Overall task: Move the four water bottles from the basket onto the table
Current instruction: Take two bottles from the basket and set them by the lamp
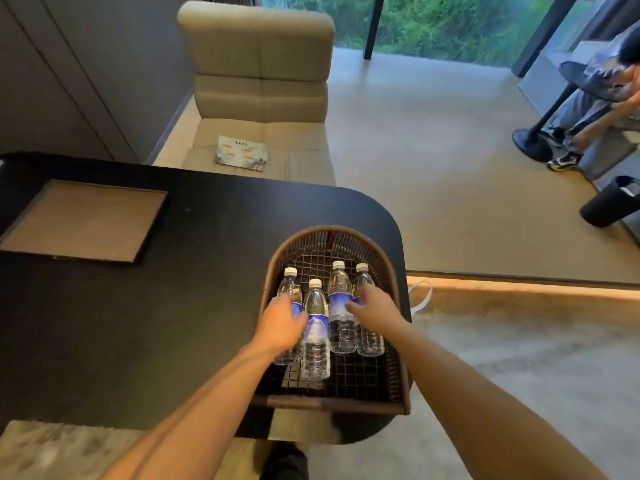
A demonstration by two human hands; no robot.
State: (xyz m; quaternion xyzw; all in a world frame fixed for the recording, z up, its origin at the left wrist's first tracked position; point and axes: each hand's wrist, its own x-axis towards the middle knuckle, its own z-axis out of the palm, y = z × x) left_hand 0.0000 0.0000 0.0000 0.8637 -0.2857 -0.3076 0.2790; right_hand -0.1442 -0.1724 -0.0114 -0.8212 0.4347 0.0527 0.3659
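Several clear water bottles with white caps and blue labels lie side by side in a brown woven basket [331, 231] at the right end of the black table [166, 323]. My left hand [280, 323] is wrapped over the middle of the leftmost bottle [289, 289]. My right hand [374, 311] covers the rightmost bottle [370, 339], its fingertips reaching the label of the bottle beside it [341, 327]. Between my hands a bottle [315, 341] lies untouched. All the bottles rest on the basket's wire floor.
A shallow brown tray [83, 223] with a dark frame sits on the table's left part. Behind the table stands a beige chair [259, 98] with a leaflet on its seat. A person sits at the far right by a small round table. A black bin [609, 202] stands on the floor.
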